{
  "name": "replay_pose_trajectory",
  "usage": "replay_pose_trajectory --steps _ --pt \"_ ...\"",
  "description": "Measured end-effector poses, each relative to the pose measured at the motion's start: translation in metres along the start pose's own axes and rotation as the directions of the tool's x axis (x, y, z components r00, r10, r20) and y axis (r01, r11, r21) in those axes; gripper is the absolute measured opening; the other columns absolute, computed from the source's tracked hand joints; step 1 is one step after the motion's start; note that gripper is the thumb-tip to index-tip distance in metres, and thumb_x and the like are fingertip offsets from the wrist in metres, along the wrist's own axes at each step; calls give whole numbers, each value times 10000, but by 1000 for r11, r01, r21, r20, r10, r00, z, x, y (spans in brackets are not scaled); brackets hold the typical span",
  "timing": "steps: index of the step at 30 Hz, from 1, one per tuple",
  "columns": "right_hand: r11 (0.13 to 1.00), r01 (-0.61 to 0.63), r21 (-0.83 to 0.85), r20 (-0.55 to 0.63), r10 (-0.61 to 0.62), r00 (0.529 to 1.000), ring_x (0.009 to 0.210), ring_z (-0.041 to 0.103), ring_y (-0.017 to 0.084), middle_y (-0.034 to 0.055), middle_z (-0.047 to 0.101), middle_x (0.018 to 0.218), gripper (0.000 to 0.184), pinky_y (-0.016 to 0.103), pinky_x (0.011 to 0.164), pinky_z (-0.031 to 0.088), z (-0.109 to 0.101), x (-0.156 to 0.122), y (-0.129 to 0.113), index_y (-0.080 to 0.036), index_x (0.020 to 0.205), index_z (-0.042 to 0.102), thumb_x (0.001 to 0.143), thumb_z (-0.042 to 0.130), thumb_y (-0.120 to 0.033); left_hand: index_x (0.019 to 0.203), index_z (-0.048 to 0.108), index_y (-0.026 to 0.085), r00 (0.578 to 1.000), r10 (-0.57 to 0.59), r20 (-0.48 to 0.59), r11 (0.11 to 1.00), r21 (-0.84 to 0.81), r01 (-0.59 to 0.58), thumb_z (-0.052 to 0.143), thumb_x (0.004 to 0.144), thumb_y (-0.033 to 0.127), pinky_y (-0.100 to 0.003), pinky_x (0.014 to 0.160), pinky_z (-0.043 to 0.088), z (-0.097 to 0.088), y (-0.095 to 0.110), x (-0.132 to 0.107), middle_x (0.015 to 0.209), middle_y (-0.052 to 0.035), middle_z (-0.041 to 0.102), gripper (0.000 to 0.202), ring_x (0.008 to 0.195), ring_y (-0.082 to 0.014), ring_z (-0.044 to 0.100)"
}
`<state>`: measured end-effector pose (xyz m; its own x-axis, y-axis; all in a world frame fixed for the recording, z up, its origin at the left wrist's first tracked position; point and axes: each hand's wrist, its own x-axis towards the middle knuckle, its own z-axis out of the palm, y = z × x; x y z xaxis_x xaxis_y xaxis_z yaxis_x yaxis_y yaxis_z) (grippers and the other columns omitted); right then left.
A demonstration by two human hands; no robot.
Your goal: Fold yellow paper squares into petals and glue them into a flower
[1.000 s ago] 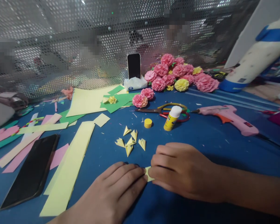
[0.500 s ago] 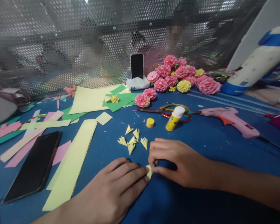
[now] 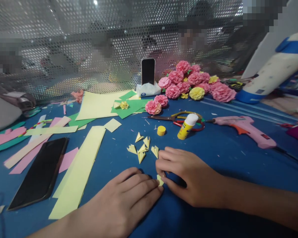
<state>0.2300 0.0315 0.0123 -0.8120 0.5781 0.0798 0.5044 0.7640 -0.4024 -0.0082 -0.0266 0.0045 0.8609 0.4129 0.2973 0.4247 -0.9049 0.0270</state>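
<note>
Between my two hands a small piece of yellow paper (image 3: 160,180) lies on the blue tabletop, mostly covered by fingers. My left hand (image 3: 129,198) has its fingers pressed together, the tips holding the paper's left side down. From the right, my right hand (image 3: 186,175) is curled, with thumb and forefinger closed at the paper's edge. Just beyond them sit several small folded yellow paper pieces (image 3: 141,148), pointed like little darts. A glue stick (image 3: 187,127) stands open behind my right hand, and its yellow cap (image 3: 161,131) rests to the left of it.
Long yellow paper strips (image 3: 80,172) and a black phone (image 3: 39,175) lie at left. Scissors (image 3: 164,117) and a pink glue gun (image 3: 248,129) are at right. Pink paper flowers (image 3: 183,79) are heaped at the back, near a propped phone (image 3: 148,72) before a perforated metal panel (image 3: 72,59).
My right thumb and fingers have shifted slightly at the paper, while the left hand still presses it. The whole view has moved a little; the other things lie as before.
</note>
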Motion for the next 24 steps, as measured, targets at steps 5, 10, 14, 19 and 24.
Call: replay_pose_trajectory --steps 5,10,14,19,24 --pt "1000 -5 -18 -8 5 1000 831 480 206 42 540 916 65 361 797 369 2 -1 -1 -197 884 537 906 479 -180 1353 573 79 1000 -3 -17 998 60 4 337 1062 147 -445 1063 468 6 1 -3 1322 -104 655 381 1157 -232 621" --pt "998 -13 -57 -16 12 1000 832 464 215 47 531 906 70 355 750 355 4 0 -4 -195 882 541 901 476 -179 1340 586 74 999 2 -51 997 82 2 307 1068 150 -437 1077 451 7 4 -3 1293 -104 668 396 1143 -222 627" --pt "997 -16 -69 -39 13 999 821 458 211 45 527 895 66 354 746 355 6 -1 -6 -193 867 531 897 475 -174 1356 576 79 999 13 -36 994 106 -10 288 1073 154 -436 1085 442 5 4 -4 1300 -95 664 410 1159 -224 617" --pt "998 -3 -68 -40 0 999 828 462 213 46 529 904 91 361 757 362 5 -3 -4 -192 881 540 916 457 -184 1334 590 77 998 24 -59 994 105 -18 290 1070 135 -433 1105 412 6 4 -4 1286 -101 672 404 1148 -219 618" --pt "998 8 -54 -27 -10 1000 827 467 214 48 536 905 91 355 750 365 5 -2 -3 -189 887 553 915 466 -184 1276 623 95 995 -38 -94 999 28 41 314 1073 159 -435 1117 377 7 3 0 1240 -78 693 375 1105 -207 624"
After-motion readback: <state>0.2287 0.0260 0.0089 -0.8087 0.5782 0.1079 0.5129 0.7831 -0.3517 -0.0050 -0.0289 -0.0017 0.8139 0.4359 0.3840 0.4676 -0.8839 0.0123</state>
